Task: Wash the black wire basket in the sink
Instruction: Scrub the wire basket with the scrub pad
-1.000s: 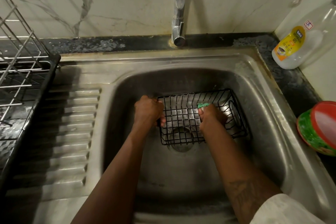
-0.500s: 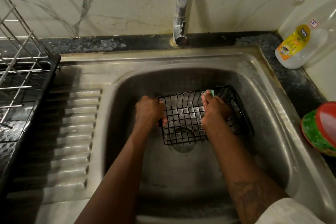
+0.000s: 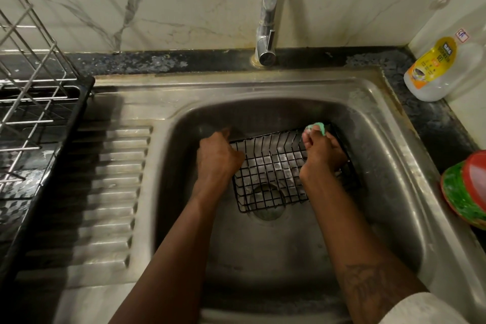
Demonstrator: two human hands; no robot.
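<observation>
1. Noted black wire basket (image 3: 268, 173) down in the sink (image 3: 381, 166) basin, open side up, sitting over the drain (image 3: 268, 209).
2. Gripped at its left rim by left hand (image 3: 218, 158), fingers curled over the wire.
3. Met at its far right corner by right hand (image 3: 322, 155), fingers clamped on a green scrub pad (image 3: 317, 127) at the rim.
4. Logged tap (image 3: 268, 8) behind the basin, spout overhead.
5. Logged on right counter: clear bottle (image 3: 434, 68) with yellow label, red-and-green plastic ware (image 3: 468, 192) at frame edge.
6. Logged at left: wire dish rack (image 3: 31, 113) on black tray, beside the drainboard.
</observation>
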